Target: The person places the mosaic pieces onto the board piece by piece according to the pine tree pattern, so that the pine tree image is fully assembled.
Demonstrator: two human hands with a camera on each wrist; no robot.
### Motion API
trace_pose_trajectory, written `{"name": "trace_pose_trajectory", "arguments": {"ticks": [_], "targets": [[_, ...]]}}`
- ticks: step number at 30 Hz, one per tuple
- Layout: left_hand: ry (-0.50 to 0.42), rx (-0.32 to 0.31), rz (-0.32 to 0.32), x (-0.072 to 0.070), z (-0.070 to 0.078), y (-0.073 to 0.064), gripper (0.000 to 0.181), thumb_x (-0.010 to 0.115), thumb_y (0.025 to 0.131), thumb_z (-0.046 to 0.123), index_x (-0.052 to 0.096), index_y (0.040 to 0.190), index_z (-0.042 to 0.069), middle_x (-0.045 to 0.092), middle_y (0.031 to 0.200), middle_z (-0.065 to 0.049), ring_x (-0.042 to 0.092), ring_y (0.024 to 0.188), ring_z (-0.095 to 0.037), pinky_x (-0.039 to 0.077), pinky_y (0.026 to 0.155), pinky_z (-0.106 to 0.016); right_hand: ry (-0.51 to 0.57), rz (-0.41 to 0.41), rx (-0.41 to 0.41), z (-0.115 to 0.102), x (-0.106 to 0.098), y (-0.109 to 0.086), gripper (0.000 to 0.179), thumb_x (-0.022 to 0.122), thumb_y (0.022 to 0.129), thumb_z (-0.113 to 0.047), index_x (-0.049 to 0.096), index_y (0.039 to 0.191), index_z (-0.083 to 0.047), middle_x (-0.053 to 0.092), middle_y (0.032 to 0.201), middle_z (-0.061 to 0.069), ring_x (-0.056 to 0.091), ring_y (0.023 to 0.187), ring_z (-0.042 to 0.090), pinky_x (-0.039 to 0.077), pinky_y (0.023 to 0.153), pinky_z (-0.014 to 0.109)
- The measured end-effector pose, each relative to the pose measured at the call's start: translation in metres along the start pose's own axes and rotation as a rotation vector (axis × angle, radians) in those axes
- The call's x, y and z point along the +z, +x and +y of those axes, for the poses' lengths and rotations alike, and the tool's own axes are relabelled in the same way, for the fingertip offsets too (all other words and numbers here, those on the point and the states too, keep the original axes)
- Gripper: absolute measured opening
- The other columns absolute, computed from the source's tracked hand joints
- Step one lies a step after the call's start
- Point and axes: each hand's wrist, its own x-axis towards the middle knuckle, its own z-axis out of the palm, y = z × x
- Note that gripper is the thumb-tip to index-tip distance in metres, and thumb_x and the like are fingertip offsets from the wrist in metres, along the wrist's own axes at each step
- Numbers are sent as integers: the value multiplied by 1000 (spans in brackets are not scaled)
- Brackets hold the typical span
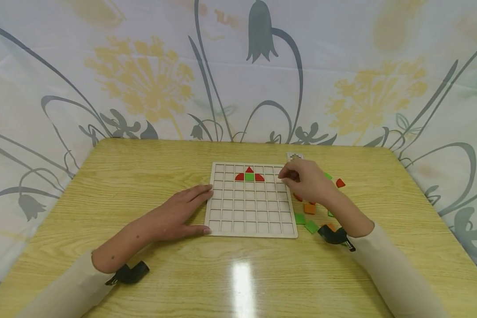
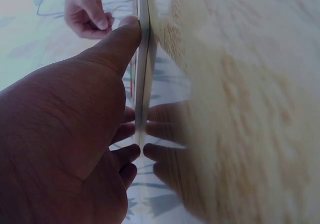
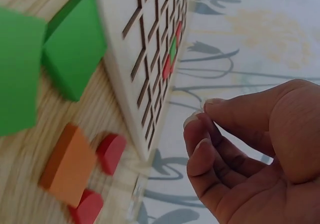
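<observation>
Honestly, the left hand [image 1: 179,215] spread along the left edge of the wooden grid board [image 1: 263,216] seemed smart for steadiness, while the right hand [image 1: 305,177] pinched nothing I could see by its far-right corner, green square tiles [image 1: 300,219] beside its right edge.

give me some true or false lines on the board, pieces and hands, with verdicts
1. The left hand touches the board's left edge. True.
2. The green square sits nearer the person than the red triangle. True.
3. A red curved piece lies left of the green square. True.
4. An orange square lies in the grid. False: it is on the table, right of the board.
5. The right hand grips a green piece. False: no piece shows in it.
</observation>
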Motion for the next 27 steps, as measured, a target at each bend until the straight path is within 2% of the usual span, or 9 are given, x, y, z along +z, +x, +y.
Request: {"name": "trace_pose_trajectory", "arguments": {"ticks": [11,17,27], "targets": [[0,1,-2,1,-1,0,94,74,97,55,35,165,4,29,173,-11,31,158,-38,32,122,-62,-50,-31,22,25,-4,-22,9,72,100,-6,79,106,-4,71,92,3,60,74,14,52,64,31],[-4,-4,-6,0,-1,0,92,73,98,54,34,166,4,28,174,-11,31,158,-37,32,122,-62,-69,-36,30,36,-3,-33,11,75,97,-6,79,107,-4,70,96,4,57,71,14,51,63,29],[-9,-5,-13,-1,1,0,92,72,99,55,34,166,4,28,173,-12,31,157,-38,33,122,-63,-80,-28,45,41,-6,-44,16,79,96,-9,79,110,-3,71,99,5,59,72,13,52,65,31]]}}
